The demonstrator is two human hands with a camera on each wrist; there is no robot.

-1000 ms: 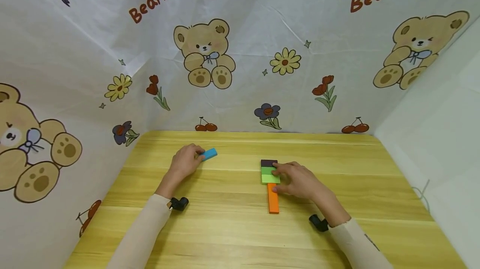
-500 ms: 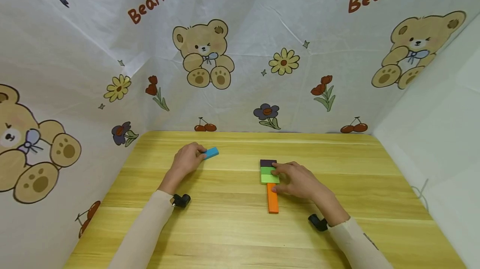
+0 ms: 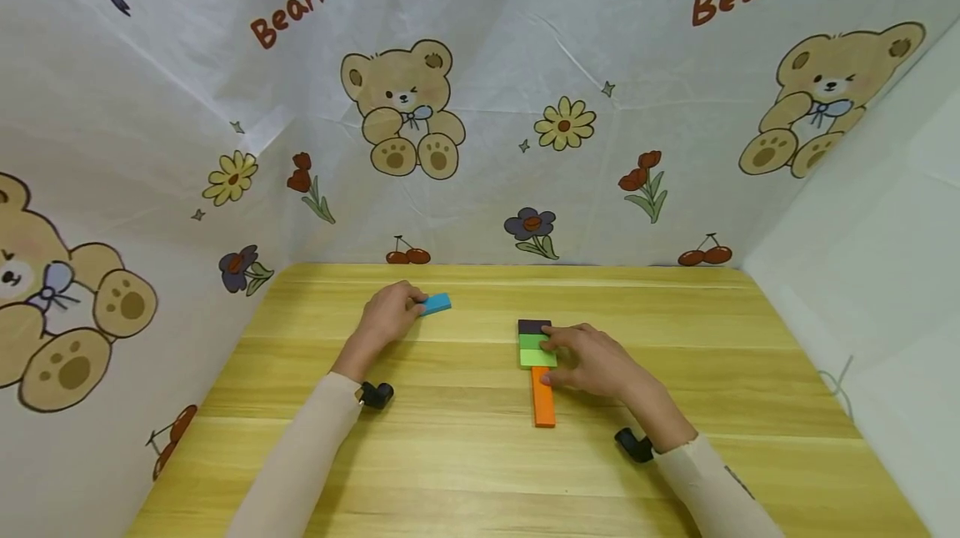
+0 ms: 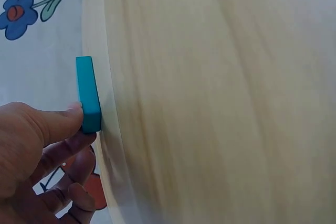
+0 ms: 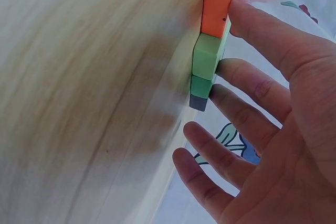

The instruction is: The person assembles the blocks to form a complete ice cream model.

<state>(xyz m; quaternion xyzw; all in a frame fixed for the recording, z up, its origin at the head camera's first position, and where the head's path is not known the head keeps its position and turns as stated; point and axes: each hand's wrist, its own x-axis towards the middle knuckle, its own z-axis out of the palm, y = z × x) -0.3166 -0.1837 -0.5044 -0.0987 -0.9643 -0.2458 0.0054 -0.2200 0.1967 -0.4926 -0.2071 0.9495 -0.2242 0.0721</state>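
Note:
My left hand [image 3: 388,313] pinches one end of a blue block [image 3: 439,304] between thumb and fingers, over the back left of the table. In the left wrist view the block's long side [image 4: 86,85] shows, with the thumb on it. Right of centre, a dark block [image 3: 532,326], a green block [image 3: 529,340] and a light green block [image 3: 534,359] lie side by side. An orange block [image 3: 543,406] extends from them toward me. My right hand [image 3: 600,363] rests on this group with loosely spread fingers, thumb on the orange block, fingertips at the green and dark ones.
The wooden table [image 3: 465,471] ends at the back against a white cloth [image 3: 480,104] printed with bears and flowers. A white wall [image 3: 885,271] stands at the right. Black devices [image 3: 377,394] sit on both wrists.
The left hand has moved right and slightly back with the blue block, nearer to the group of blocks. The right hand and the blocks under it have stayed in place.

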